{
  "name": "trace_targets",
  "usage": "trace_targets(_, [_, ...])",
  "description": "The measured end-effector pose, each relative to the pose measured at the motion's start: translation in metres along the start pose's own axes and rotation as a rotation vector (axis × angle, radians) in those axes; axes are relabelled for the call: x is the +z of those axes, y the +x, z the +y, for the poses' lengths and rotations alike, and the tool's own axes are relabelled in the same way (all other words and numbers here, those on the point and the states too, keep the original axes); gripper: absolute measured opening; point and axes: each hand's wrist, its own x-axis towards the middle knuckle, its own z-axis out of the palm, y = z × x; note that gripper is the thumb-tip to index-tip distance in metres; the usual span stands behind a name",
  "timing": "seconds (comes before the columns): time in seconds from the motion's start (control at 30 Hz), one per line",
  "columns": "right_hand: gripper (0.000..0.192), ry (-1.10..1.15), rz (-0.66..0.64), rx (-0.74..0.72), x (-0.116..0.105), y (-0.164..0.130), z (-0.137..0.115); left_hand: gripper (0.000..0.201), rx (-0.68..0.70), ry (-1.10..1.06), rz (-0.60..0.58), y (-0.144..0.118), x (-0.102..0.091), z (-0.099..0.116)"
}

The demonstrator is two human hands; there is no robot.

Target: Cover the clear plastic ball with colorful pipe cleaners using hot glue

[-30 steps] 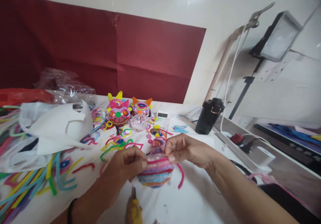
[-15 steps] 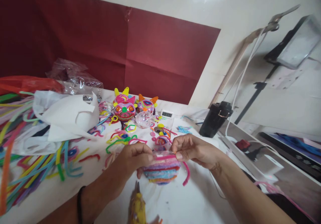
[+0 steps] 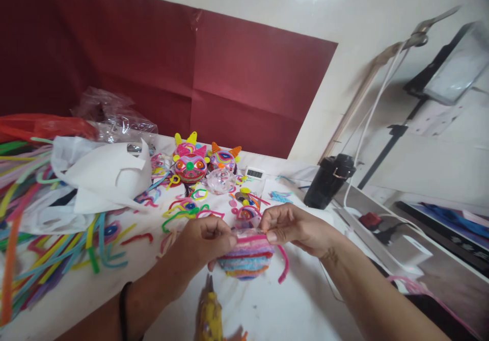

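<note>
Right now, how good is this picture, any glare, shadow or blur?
All in the head view: glare whitens the wall at the top edge; highlights streak the clear plastic bag; soft shadow greys the tabletop beside the right forearm; the striped piece shows distinct bands but soft texture; the timer is too small to read surely.

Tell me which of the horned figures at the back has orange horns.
The rightmost figure, behind the clear plastic piece; the pink-horned figure and yellow-horned figure stand left of it.
</note>
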Motion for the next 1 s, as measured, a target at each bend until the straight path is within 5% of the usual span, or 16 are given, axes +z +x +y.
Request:
trace_targets(0.37, [0.023, -0.223, -0.005, -0.058, 0.001, -0.003, -0.002, 0.015, 0.047, 0.196, 0.138, 0.000, 0.002, 0.009])
trace_targets(0.47, [0.014, -0.492, 0.093, -0.221, 0.011, -0.009, -0.009, 0.011, 0.096, 0.260, 0.181, 0.000, 0.002, 0.006])
trace_targets(0.67, [0.007, -1.063, 0.295, -0.771, 0.050, -0.021, -0.011, 0.008, 0.192, 0.461, 0.266, -0.003, 0.007, 0.003])
trace_targets(1.0, [0.018, -1.447, 0.369, -0.818, 0.067, -0.018, 0.003, 0.010, 0.350, 0.666, 0.305, -0.007, 0.011, 0.002])
